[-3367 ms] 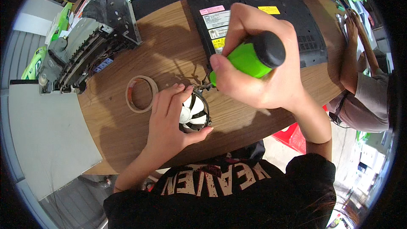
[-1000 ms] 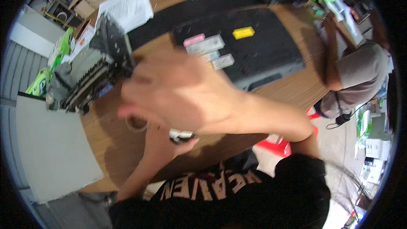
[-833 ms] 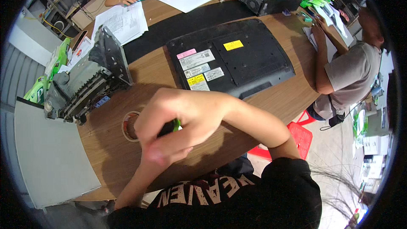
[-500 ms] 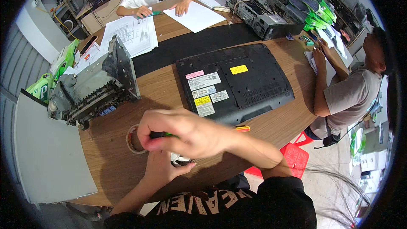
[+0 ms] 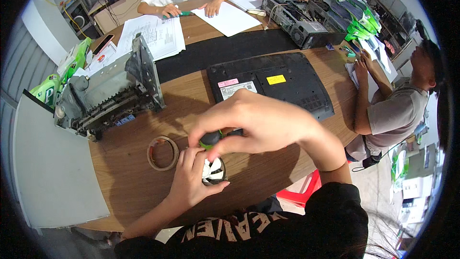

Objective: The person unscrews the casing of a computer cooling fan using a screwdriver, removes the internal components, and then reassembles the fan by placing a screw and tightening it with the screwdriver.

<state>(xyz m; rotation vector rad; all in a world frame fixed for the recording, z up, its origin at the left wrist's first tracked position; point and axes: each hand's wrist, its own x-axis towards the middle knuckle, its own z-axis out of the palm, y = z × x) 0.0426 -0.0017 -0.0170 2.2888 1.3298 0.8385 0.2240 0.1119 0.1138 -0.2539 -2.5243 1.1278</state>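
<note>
My left hand (image 5: 189, 176) is closed around the side of a small cooling fan (image 5: 213, 170) with white blades and a dark frame, near the table's front edge. Just above it, the fingers of my right hand (image 5: 258, 117) are curled around a screwdriver (image 5: 211, 139) with a black and green handle. Its tip is hidden behind my left fingers, so I cannot tell whether it touches the fan. Beyond my right hand a black laptop (image 5: 306, 84) lies bottom up, its front part covered by my forearm. Left of the fan lies a tape roll (image 5: 151, 157).
A metal printer-like frame (image 5: 117, 93) stands at the left beside a pale panel (image 5: 60, 172). Papers (image 5: 160, 36) and an opened computer case (image 5: 311, 26) lie at the far side. People sit across and at the right (image 5: 400, 108). A red stool (image 5: 306, 189) is below the table edge.
My right hand has moved right and lifted its wrist over the laptop, still holding the screwdriver. The fan shows more fully now. The view has shifted slightly, and my arm hides the orange-yellow object.
</note>
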